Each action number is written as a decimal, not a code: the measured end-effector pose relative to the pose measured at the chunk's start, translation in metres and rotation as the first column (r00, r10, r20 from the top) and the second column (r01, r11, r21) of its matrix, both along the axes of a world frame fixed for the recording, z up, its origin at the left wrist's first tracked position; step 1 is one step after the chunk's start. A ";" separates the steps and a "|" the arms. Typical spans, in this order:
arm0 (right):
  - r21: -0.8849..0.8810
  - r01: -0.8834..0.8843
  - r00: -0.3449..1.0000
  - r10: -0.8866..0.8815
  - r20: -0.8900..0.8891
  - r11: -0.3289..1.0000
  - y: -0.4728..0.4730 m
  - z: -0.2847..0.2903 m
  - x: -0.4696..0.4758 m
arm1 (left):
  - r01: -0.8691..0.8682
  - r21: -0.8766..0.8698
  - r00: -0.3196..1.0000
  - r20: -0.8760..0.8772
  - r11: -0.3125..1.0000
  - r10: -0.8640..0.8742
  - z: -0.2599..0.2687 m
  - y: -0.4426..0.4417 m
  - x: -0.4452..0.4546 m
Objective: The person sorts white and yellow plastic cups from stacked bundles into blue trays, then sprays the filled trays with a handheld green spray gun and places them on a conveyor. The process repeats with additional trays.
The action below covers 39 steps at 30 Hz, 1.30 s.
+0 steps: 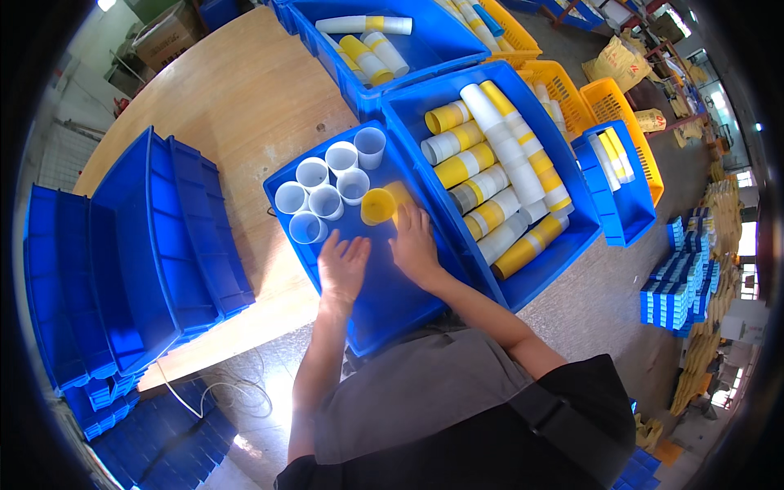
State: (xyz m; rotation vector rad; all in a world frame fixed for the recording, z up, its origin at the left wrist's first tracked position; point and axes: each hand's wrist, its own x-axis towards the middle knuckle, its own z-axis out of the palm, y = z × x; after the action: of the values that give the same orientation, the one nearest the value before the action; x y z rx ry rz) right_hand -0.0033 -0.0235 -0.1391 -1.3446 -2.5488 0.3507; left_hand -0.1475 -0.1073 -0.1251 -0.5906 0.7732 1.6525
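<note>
A shallow blue plastic tray (392,306) lies before me, tilted across the view. Several white plastic cups (326,202) stand mouth up in its far left part. Right of them is a yellow cup (378,206), its round mouth facing me, with another yellow shape (399,192) close behind it. My right hand (416,244) has its fingertips against the yellow piece; whether they grip it is hidden. Near the closest white cup (308,228), my left hand (343,263) hovers over the tray with fingers apart, holding nothing.
On the right, a blue bin (554,269) holds nested stacks of white and yellow cups (511,162). Another blue bin (429,46) with stacks stands beyond. Blue bins (138,257) are piled on the wooden table (245,92) at left. Yellow crates (618,104) stand farther right.
</note>
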 end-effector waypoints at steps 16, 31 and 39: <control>-0.942 -0.115 0.832 -0.487 -0.264 0.315 -0.009 0.030 0.048 | 0.254 0.171 0.956 -0.197 0.952 -0.219 -0.004 0.096 0.022; 0.359 0.406 0.913 -0.363 -0.184 0.840 0.132 0.063 0.121 | 0.288 0.070 0.879 -0.416 0.955 -0.235 0.008 0.069 0.048; -0.215 0.338 0.914 -0.374 -0.158 0.916 0.125 0.084 0.150 | 0.317 -0.126 0.616 -0.726 0.940 -0.305 0.075 0.045 0.042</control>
State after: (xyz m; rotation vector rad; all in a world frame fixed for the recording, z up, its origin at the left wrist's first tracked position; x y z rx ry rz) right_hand 0.1472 0.1014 -0.0554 -1.7122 -2.0954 0.6230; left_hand -0.1054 -0.0624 -0.0500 0.2860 1.3646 1.5394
